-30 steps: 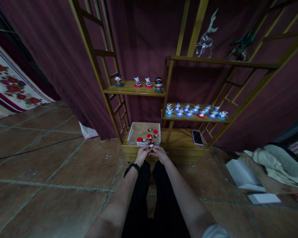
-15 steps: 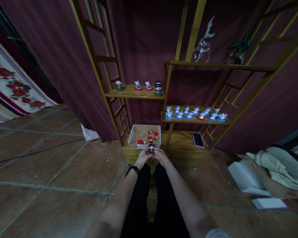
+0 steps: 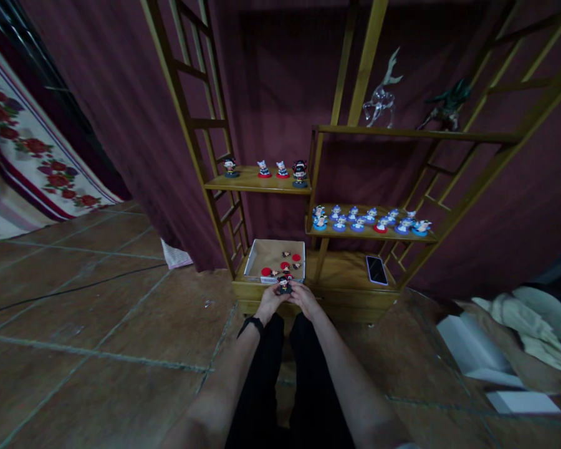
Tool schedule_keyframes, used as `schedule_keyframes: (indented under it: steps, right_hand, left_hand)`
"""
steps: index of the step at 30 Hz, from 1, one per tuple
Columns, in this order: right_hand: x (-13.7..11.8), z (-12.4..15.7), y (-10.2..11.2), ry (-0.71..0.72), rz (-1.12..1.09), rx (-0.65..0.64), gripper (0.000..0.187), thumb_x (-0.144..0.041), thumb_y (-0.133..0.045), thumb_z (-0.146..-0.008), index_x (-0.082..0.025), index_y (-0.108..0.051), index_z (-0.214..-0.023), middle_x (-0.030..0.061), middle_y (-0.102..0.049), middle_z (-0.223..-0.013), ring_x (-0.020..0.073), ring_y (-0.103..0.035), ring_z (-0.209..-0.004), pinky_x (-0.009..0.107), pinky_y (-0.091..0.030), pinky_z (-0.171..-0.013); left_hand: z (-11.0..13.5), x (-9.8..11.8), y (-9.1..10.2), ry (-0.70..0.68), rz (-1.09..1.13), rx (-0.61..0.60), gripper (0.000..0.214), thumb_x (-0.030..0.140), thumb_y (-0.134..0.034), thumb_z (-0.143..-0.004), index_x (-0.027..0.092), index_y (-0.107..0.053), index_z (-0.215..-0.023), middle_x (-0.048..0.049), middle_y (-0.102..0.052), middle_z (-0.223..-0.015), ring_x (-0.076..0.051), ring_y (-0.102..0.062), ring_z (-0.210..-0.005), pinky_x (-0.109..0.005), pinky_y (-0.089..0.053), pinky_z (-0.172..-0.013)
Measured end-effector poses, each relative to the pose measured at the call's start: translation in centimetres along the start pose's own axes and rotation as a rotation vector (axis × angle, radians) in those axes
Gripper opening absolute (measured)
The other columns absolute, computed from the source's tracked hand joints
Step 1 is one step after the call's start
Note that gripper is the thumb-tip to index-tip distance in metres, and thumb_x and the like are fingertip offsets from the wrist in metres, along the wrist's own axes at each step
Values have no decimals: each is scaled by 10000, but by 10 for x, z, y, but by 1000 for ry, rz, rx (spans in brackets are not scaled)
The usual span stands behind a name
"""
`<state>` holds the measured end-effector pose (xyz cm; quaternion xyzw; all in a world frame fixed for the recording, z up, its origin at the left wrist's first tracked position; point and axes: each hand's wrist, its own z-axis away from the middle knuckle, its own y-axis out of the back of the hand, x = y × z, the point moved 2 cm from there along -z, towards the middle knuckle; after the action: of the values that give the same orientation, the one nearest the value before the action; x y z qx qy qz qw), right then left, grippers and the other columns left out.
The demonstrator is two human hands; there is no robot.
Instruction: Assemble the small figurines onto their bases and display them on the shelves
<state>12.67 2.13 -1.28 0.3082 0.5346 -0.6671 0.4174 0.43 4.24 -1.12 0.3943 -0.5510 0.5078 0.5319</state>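
Note:
Between my two hands is a small figurine [image 3: 284, 285] with a dark head, red trim and a dark round base. The fingers of my left hand [image 3: 270, 300] grip it from the left, and my right hand [image 3: 305, 298] pinches it from the right. Just beyond them lies a shallow cardboard box [image 3: 264, 251] with white sides, holding several loose figurine pieces and red discs [image 3: 266, 272]. Similar dark-haired figurines [image 3: 230, 166] stand at both ends of the upper left shelf [image 3: 250, 182], with two white figurines [image 3: 263, 168] on red bases between them.
Rows of blue, purple and white figurines [image 3: 358, 223] fill the right shelf. A phone [image 3: 376, 270] lies on the bottom board. Above stand a clear deer ornament [image 3: 381, 103] and a dark sculpture [image 3: 449, 106]. White boxes [image 3: 477, 349] sit on the floor at right, and a cable [image 3: 75, 290] crosses the left floor.
My view has shifted slightly, so the shelves sit a little lower in it. Both hands still hold the figurine, which now looks a bit more tilted.

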Motion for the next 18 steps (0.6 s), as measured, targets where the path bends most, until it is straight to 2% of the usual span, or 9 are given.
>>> schedule_keyframes:
  steps: [6, 11, 15, 18]
  right_hand:
    - [-2, 4, -3, 30, 20, -68, 380, -442, -610, -709, -205, -611, -1006, 67, -669, -1039, 212, -632, -926, 370, -503, -801]
    - [-5, 8, -2, 40, 20, -74, 423, -527, -578, -723, -192, -637, -975, 105, -658, -1048, 196, -642, -868, 349, -504, -789]
    - [-6, 9, 0, 57, 8, -37, 421, -539, -590, -710, -178, -657, -915, 110, -674, -972, 183, -642, -820, 330, -510, -763]
    - [-6, 9, 1, 81, -16, 6, 393, -523, -619, -691, -176, -661, -870, 97, -681, -931, 166, -640, -769, 312, -516, -736]
  left_hand:
    - [5, 4, 2, -60, -79, 58, 334, 117, -732, -473, 136, -669, -801, -40, -686, -759, -181, -619, -721, -301, -469, -756]
    - [18, 25, 10, -108, -138, 101, 323, 140, -721, -507, 144, -659, -824, -55, -690, -785, -207, -629, -749, -336, -474, -765]
    - [20, 68, 23, -229, -190, 156, 345, 190, -743, -520, 155, -635, -846, -62, -689, -835, -212, -631, -801, -348, -469, -802]
    - [16, 122, 38, -348, -194, 299, 424, 234, -750, -533, 158, -601, -923, -68, -678, -890, -202, -628, -827, -325, -479, -783]
